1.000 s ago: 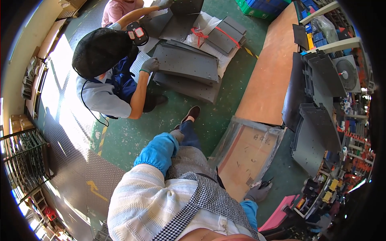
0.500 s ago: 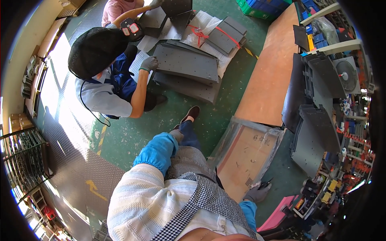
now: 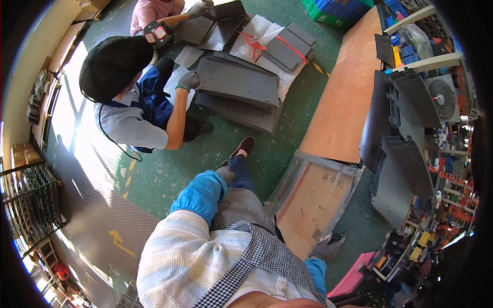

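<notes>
Two gloved hands show in the head view: the right hand (image 3: pixel 325 249) is closed on dark scissors (image 3: pixel 336 237) at the near corner of a plastic-wrapped board (image 3: pixel 313 200), the left hand (image 3: pixel 225 173) rests by the knee, grip unclear, while a crouching co-worker (image 3: pixel 128 97) handles grey panels (image 3: pixel 239 82) ahead.

Clear plastic-wrapped bundle of dark grey panels (image 3: pixel 280 46), tied with red strap, lies on green floor at top centre. Flat open carton tray (image 3: pixel 314 203), brown board inside clear film wrap, rests on floor beside checked apron, below long brown board. Stacked brown cartons (image 3: pixel 20 154) stand at far left by wire rack. Blue and green crates (image 3: pixel 336 11) sit along top edge. No screens seen.
</notes>
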Action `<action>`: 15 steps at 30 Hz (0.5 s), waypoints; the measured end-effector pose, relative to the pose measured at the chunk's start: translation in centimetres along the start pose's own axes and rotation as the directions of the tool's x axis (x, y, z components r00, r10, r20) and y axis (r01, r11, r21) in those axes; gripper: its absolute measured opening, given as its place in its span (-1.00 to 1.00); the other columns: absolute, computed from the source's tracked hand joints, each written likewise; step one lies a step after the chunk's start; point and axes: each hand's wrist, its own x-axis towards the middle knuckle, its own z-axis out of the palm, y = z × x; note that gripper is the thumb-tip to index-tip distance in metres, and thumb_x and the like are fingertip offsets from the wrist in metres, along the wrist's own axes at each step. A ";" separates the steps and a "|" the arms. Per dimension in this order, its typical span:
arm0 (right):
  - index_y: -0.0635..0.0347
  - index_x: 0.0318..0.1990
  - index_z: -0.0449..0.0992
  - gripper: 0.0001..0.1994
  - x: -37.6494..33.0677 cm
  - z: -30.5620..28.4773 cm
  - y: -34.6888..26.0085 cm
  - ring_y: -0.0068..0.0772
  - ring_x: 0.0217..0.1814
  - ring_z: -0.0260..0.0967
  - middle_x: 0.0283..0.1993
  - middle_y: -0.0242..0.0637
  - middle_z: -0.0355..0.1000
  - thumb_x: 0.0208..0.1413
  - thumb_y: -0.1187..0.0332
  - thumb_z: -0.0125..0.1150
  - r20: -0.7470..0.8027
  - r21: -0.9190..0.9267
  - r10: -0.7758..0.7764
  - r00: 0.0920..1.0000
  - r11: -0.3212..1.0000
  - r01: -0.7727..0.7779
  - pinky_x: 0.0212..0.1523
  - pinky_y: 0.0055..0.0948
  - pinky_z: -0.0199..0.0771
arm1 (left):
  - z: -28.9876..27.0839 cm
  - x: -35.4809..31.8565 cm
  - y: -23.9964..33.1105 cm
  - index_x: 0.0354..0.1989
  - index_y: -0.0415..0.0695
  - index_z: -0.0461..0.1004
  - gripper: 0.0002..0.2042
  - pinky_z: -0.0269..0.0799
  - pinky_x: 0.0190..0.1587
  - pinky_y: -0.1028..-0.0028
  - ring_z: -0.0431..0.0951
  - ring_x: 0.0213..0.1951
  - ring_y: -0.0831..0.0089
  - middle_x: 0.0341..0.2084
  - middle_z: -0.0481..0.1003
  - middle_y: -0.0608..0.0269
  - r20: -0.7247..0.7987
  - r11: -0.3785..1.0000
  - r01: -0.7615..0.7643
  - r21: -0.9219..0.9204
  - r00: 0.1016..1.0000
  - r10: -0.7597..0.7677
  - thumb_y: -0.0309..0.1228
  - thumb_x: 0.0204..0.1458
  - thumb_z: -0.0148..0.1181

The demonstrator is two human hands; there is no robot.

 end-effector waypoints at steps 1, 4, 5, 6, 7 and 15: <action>0.25 0.30 0.24 -0.36 0.0 -0.2 -0.1 0.14 0.09 0.40 0.12 0.10 0.40 0.04 0.35 0.29 -0.008 -0.016 -0.009 1.000 1.000 0.009 0.07 -0.05 0.40 | -0.1 -0.1 0.1 0.15 -0.08 0.47 -0.55 0.27 0.26 0.28 0.40 0.21 0.10 0.16 0.44 0.06 0.000 1.000 -0.004 0.004 1.000 0.004 -0.28 0.06 0.03; 0.24 0.31 0.24 -0.35 0.0 0.1 0.8 0.15 0.08 0.41 0.11 0.10 0.40 0.03 0.34 0.29 -0.023 -0.013 -0.013 1.000 1.000 0.013 0.06 -0.04 0.40 | 0.2 0.2 0.1 0.18 -0.08 0.45 -0.54 0.24 0.28 0.28 0.35 0.25 0.10 0.20 0.39 0.05 0.015 1.000 -0.005 0.009 1.000 0.005 -0.29 0.07 0.02; 0.24 0.31 0.24 -0.35 0.0 0.3 1.2 0.15 0.07 0.41 0.11 0.10 0.40 0.03 0.33 0.29 -0.027 0.003 -0.011 1.000 1.000 0.011 0.06 -0.04 0.41 | 0.2 0.4 0.2 0.18 -0.08 0.45 -0.54 0.24 0.28 0.28 0.35 0.25 0.10 0.20 0.39 0.05 0.014 1.000 -0.009 0.013 1.000 0.009 -0.29 0.07 0.02; 0.24 0.31 0.24 -0.35 0.0 0.2 0.6 0.15 0.07 0.41 0.11 0.10 0.40 0.03 0.33 0.29 -0.024 0.008 -0.015 1.000 1.000 0.015 0.06 -0.04 0.41 | 0.2 0.5 -0.1 0.18 -0.08 0.45 -0.54 0.24 0.28 0.28 0.35 0.25 0.10 0.21 0.39 0.05 0.022 1.000 -0.005 0.011 1.000 0.004 -0.29 0.07 0.02; 0.23 0.31 0.24 -0.35 -0.2 -0.4 -0.5 0.15 0.07 0.41 0.11 0.09 0.41 0.03 0.32 0.29 -0.038 -0.040 -0.048 0.998 0.998 0.047 0.05 -0.04 0.41 | 0.2 0.4 -0.1 0.19 -0.08 0.44 -0.54 0.23 0.29 0.27 0.34 0.26 0.11 0.21 0.39 0.05 0.032 1.000 -0.001 0.011 0.999 0.001 -0.29 0.07 0.01; 0.21 0.31 0.25 -0.35 -0.1 -0.1 0.1 0.14 0.08 0.41 0.09 0.09 0.42 0.04 0.30 0.29 -0.019 0.000 0.008 1.000 1.000 -0.008 0.04 -0.04 0.41 | 0.0 0.4 0.1 0.17 -0.09 0.45 -0.53 0.25 0.27 0.27 0.37 0.23 0.10 0.19 0.42 0.06 0.008 1.000 -0.016 0.007 1.000 0.016 -0.29 0.05 0.02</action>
